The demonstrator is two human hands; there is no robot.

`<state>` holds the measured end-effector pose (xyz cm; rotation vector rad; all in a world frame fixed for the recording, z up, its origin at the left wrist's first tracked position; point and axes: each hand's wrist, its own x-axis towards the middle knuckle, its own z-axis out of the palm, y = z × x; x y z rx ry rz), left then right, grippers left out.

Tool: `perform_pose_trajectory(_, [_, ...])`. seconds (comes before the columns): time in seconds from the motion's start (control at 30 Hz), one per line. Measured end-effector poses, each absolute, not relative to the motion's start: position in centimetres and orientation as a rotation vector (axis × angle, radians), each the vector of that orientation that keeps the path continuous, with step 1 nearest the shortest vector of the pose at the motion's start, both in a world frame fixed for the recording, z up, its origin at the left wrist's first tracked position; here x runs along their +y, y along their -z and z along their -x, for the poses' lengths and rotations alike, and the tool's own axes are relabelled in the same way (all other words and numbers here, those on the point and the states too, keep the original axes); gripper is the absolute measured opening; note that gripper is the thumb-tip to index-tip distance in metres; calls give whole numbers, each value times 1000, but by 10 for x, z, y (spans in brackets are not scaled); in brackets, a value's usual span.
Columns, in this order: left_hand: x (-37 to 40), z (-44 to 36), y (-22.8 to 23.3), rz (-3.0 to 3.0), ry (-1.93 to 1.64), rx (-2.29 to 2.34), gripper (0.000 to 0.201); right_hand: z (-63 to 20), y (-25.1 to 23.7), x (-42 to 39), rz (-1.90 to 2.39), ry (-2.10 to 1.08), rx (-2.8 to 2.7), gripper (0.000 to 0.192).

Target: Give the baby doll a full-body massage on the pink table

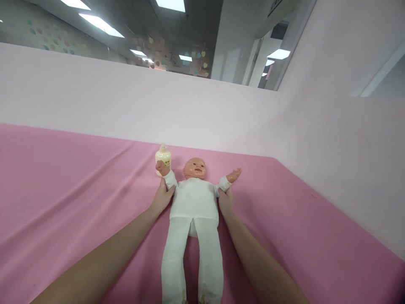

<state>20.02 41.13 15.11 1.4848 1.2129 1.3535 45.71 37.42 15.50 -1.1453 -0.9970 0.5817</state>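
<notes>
Doll [193,211] flat on pink sheet [63,177] — left hand [162,197], right hand [225,202] clasping its sleeves, bottle [163,157] beside, wall [126,97] beyond

A pink sheet [63,190] is lying spread across the surface in front of me, showing long shallow creases running toward the far edge. A small cream-coloured bottle [163,156] is standing upright on it near the back. Pale pink walls [126,97] are rising behind and to the right, meeting in a corner. Above them, rectangular ceiling lights [101,24] are glowing, and coloured heart shapes [202,59] are showing on a far wall.
</notes>
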Motion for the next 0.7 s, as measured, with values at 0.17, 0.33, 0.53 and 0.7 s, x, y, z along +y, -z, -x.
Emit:
perform_pose_trajectory(0.17, [409,-201,-156,-1741,-1346,1148,44,-453,-163,368,1167,-579,-1156,39])
perform_pose_trajectory(0.33, [410,-203,-154,-1871,-1316,1080,55,-454,-168,366,1163,-541,-1257,47])
perform_pose_trajectory(0.53, [407,-204,-159,-1831,-1316,1060,54,-454,-168,368,1161,-575,-1187,43])
perform_pose_trajectory(0.7, [406,-205,-157,-1684,-1322,1090,47,-454,-165,369,1184,-631,-1115,29])
